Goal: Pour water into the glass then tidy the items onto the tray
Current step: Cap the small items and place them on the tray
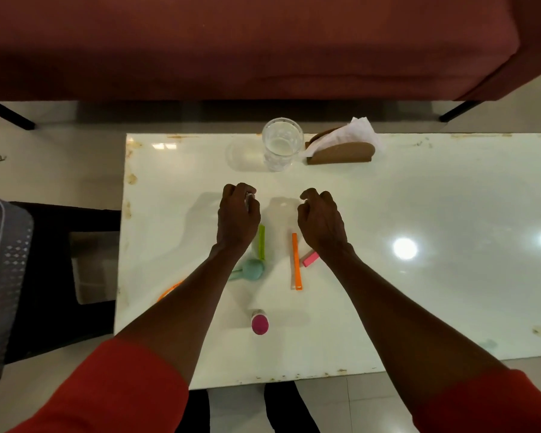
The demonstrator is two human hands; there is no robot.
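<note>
A clear glass (281,145) with water in its lower part stands near the far edge of the white table (419,198). My left hand (238,214) hovers over the table's middle, fingers curled round something small and pale that I cannot identify. My right hand (320,220) is beside it, loosely curled and holding nothing. Under my arms lie a green clip (261,242), an orange clip (296,260), a pink piece (310,258), a teal spoon-like object (252,269) and an orange item (169,290), partly hidden. A small pink-capped bottle (259,321) stands nearer me. The grey perforated tray (10,260) is far left.
A brown napkin holder (341,153) with white tissue stands right of the glass. The tray rests on a black stool (60,214) left of the table. A dark red sofa (263,42) runs along the far side. Tiled floor surrounds the table.
</note>
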